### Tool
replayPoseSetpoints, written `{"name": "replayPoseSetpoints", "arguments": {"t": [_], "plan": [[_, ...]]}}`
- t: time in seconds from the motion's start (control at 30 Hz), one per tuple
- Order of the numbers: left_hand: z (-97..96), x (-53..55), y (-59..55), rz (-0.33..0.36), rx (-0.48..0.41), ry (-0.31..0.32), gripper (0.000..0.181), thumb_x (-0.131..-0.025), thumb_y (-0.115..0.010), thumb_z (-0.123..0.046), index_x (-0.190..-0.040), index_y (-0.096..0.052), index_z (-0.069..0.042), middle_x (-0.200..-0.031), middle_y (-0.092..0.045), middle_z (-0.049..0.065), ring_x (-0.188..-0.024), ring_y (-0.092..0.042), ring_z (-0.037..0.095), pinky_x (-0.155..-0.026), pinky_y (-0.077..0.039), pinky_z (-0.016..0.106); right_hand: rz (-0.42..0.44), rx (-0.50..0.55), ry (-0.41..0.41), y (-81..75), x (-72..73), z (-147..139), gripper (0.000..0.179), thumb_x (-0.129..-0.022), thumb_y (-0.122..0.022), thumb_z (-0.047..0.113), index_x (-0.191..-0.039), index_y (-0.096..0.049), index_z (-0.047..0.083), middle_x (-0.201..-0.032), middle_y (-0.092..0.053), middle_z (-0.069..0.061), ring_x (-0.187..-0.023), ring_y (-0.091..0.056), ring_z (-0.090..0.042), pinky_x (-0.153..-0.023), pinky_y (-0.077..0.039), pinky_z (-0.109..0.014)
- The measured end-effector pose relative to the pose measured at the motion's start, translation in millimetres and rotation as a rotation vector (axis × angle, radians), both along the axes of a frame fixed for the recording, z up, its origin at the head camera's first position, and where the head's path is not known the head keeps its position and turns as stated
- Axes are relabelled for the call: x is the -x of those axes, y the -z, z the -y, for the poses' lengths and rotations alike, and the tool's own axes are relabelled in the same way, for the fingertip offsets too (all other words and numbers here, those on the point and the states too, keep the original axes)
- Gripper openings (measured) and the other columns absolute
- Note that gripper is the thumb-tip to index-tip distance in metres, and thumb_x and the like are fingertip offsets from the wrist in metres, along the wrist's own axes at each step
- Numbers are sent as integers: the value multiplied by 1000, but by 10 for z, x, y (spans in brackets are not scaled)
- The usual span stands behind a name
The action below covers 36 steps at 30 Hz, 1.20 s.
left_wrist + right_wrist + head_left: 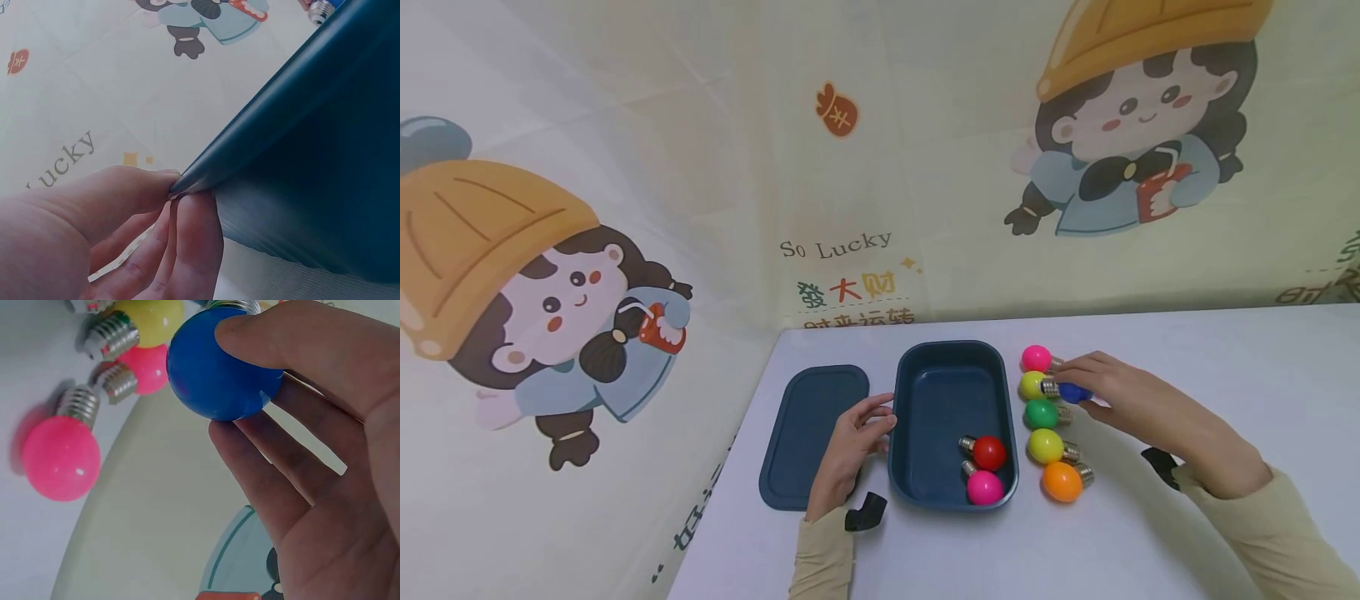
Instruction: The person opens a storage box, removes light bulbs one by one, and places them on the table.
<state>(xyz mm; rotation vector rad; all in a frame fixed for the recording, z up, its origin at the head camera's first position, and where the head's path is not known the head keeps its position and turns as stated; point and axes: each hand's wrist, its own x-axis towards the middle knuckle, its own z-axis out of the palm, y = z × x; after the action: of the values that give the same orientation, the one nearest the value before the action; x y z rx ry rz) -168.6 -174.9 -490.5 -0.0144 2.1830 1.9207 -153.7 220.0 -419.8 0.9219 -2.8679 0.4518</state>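
My right hand (1123,400) grips a blue light bulb (215,369) by its round part, thumb on one side and fingers on the other. In the head view the bulb's metal base points left over the row of bulbs. At the left side of a dark blue box (951,392), my left hand (853,446) pinches the rim between thumb and fingers, as the left wrist view shows. Inside the box, near its front right corner, lie a red bulb (988,452) and a pink bulb (985,488).
Right of the box runs a row of bulbs: pink (1036,358), yellow (1032,385), green (1041,414), another yellow (1045,446) and orange (1062,482). A dark blue lid (797,433) lies flat on the table to the left, partly behind my left hand. A printed cloth (955,208) hangs behind.
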Motion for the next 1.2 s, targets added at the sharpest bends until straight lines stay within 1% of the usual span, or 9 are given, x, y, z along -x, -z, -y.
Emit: {"name": "replayPoseSetpoints", "arguments": {"t": [0.23,0.53,0.8,0.97,1.2], "plan": [[-5,0,-2,0,0,0,44,-91,-73,-24,-133,-62,-13,-113,-61,11,-82,-60,18,-67,-53,27,-1,-14,21,41,-27,-105,50,-70,-87,1,-117,-70,7,-117,-68,-12,-107,-62,-33,-81,-58,-44],[-11,16,2,-2,-2,4,44,-91,-74,-25,-132,-63,-14,-113,-62,11,-85,-62,17,-68,-53,28,45,-16,73,103,-56,-203,53,-72,-87,4,-121,-68,7,-118,-67,-13,-108,-62,-34,-81,-58,-45],[-2,0,-5,6,1,-1,44,-91,-73,-24,-133,-62,-14,-114,-61,10,-85,-62,17,-68,-54,27,30,-17,61,174,-97,-288,53,-72,-87,3,-121,-68,9,-118,-68,-12,-105,-63,-33,-81,-58,-45],[4,5,-6,5,2,2,45,-91,-74,-25,-133,-62,-14,-114,-61,10,-84,-61,17,-69,-54,27,30,-20,62,217,-94,-319,55,-70,-88,3,-121,-68,8,-119,-68,-13,-106,-63,-34,-81,-57,-45],[3,4,-22,3,3,3,45,-91,-73,-25,-133,-62,-13,-114,-61,10,-83,-61,17,-68,-54,27,26,-19,63,275,-92,-342,52,-68,-89,2,-116,-69,7,-116,-69,-13,-104,-63,-34,-82,-57,-46]]}}
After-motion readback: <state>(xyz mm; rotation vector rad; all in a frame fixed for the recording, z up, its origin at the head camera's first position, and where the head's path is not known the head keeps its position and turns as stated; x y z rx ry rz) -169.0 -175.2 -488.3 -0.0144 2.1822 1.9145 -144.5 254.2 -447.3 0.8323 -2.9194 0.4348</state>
